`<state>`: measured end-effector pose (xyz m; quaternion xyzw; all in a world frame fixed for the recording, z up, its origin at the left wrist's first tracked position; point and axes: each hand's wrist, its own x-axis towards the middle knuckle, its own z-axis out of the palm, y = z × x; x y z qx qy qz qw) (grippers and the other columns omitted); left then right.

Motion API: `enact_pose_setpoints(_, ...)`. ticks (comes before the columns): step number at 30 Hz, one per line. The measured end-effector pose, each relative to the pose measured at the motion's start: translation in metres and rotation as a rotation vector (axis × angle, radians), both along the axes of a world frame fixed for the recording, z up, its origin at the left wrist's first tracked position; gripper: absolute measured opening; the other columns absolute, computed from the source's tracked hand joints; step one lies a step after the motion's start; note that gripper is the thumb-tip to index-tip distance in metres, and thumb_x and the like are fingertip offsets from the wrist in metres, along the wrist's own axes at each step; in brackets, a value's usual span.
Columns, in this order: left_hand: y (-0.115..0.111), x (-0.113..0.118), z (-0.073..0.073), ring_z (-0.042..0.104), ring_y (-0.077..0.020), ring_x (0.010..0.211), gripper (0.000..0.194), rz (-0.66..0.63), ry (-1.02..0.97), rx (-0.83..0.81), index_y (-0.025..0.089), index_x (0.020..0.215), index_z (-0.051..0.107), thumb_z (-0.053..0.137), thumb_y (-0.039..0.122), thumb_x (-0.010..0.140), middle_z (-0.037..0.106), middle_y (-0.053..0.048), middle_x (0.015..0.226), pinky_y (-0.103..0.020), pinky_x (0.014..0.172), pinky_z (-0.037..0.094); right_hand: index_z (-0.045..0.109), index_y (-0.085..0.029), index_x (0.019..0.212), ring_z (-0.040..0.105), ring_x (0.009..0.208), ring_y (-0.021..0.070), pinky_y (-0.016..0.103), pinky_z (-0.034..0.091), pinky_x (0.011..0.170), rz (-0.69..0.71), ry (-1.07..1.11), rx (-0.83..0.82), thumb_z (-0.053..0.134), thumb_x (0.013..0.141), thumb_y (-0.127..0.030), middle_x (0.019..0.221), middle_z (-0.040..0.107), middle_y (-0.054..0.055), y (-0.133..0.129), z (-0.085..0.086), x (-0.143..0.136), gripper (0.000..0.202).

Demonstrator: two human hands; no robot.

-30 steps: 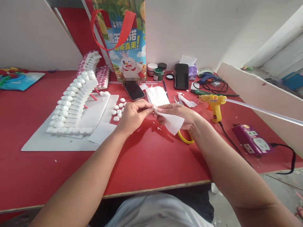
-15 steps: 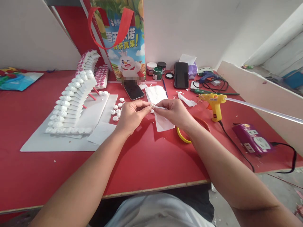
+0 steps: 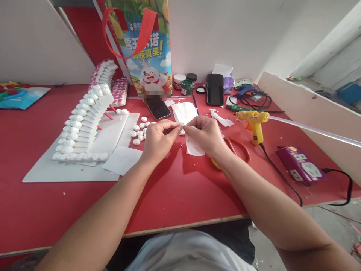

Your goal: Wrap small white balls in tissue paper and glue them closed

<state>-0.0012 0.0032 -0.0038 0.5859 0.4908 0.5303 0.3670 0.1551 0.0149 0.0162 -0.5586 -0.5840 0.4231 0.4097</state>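
Head view: our left fingers and right fingers pinch white paper, gripped end mostly hidden, tail less flared than a second ago.

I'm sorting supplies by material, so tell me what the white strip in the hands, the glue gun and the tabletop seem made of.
White strip: matte paper or tissue, perhaps; it looks thin and droops.
Glue gun: probably plastic, smooth with slight shine, evenly yellow.
Tabletop: likely laminated board; the red face has a sheen, the edge is pale tan.
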Motion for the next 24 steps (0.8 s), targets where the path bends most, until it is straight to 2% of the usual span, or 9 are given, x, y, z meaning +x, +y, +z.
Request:
enact_pose_setpoints(3, -0.002, 0.005, 0.000, 0.069, -0.0202, 0.084, 0.013, 0.059, 0.115, 0.145, 0.020, 0.086, 0.083, 0.071, 0.027, 0.086, 0.077, -0.006, 0.087, -0.031, 0.078, 0.054, 0.059, -0.019, 0.065, 0.046, 0.058, 0.0110, 0.027, 0.033, 0.054, -0.073, -0.071, 0.140, 0.068, 0.075, -0.030, 0.060, 0.054, -0.003, -0.003, -0.006, -0.006, 0.018)
enact_pose_setpoints(8, -0.005, 0.008, -0.002, 0.065, -0.0193, 0.081, 0.020, 0.154, 0.310, 0.331, 0.022, 0.093, 0.081, 0.063, 0.028, 0.093, 0.072, -0.006, 0.085, -0.032, 0.077, 0.051, 0.065, -0.019, 0.074, 0.042, 0.058, 0.0112, 0.028, 0.032, 0.057, -0.035, -0.102, 0.215, 0.065, 0.084, -0.035, 0.062, 0.056, -0.002, -0.008, -0.008, -0.008, 0.019)
enact_pose_setpoints(12, -0.006, 0.007, -0.002, 0.063, -0.0189, 0.081, 0.023, 0.120, 0.367, 0.401, 0.022, 0.103, 0.081, 0.060, 0.027, 0.096, 0.071, -0.006, 0.087, -0.032, 0.077, 0.050, 0.063, -0.019, 0.073, 0.045, 0.060, 0.0118, 0.027, 0.035, 0.059, -0.024, -0.065, 0.233, 0.065, 0.085, -0.031, 0.066, 0.060, -0.001, -0.009, -0.004, -0.005, 0.017)
enact_pose_setpoints(16, -0.004, 0.002, 0.001, 0.067, -0.0176, 0.085, 0.019, 0.011, 0.181, 0.342, 0.022, 0.100, 0.082, 0.066, 0.029, 0.095, 0.074, -0.006, 0.093, -0.030, 0.080, 0.052, 0.064, -0.018, 0.075, 0.045, 0.058, 0.0110, 0.027, 0.034, 0.055, 0.050, 0.002, 0.250, 0.065, 0.086, -0.031, 0.068, 0.061, -0.001, -0.007, -0.003, 0.002, 0.017)
enact_pose_setpoints(20, 0.002, -0.006, -0.001, 0.070, -0.0191, 0.085, 0.020, -0.103, -0.044, 0.126, 0.022, 0.095, 0.083, 0.075, 0.039, 0.088, 0.078, -0.005, 0.092, -0.031, 0.084, 0.056, 0.066, -0.017, 0.078, 0.049, 0.059, 0.0112, 0.026, 0.037, 0.055, 0.145, 0.030, 0.257, 0.065, 0.086, -0.032, 0.070, 0.064, 0.000, -0.003, 0.000, 0.007, 0.017)
enact_pose_setpoints(24, 0.002, -0.006, -0.002, 0.071, -0.0216, 0.088, 0.026, -0.117, -0.038, 0.066, 0.021, 0.097, 0.083, 0.074, 0.044, 0.088, 0.079, -0.005, 0.089, -0.034, 0.087, 0.057, 0.067, -0.017, 0.080, 0.053, 0.064, 0.0127, 0.026, 0.040, 0.059, 0.173, -0.006, 0.267, 0.064, 0.087, -0.032, 0.076, 0.070, 0.002, -0.004, 0.001, 0.006, 0.017)
